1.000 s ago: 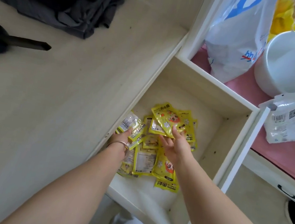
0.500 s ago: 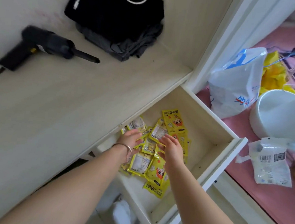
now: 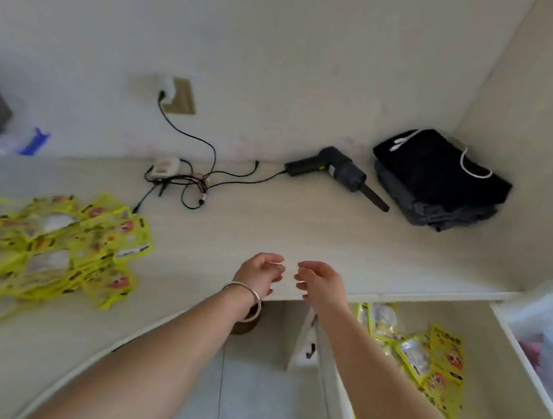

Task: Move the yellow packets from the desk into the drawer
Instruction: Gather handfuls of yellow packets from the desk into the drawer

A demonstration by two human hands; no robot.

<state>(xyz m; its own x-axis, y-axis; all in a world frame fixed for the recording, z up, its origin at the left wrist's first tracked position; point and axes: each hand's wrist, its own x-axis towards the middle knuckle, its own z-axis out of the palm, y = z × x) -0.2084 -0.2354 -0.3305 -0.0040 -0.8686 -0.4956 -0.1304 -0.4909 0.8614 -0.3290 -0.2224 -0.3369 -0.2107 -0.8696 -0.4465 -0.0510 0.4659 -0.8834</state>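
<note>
the pale surface (image 3: pixel 266 222) carries a big overlapping heap of yellow packets (image 3: pixel 46 248) at its left end, well apart from the open drawer (image 3: pixel 506 390) at lower right, where a few more packets already lie. both hands hover empty over the front edge, left hand (image 3: pixel 259 273) and right hand (image 3: pixel 320 283) with fingers loosely curled. the packets look light, thin, floppy and slick, likely to slide off one another; better scooped from under the heap's edge in small bunches.
</note>
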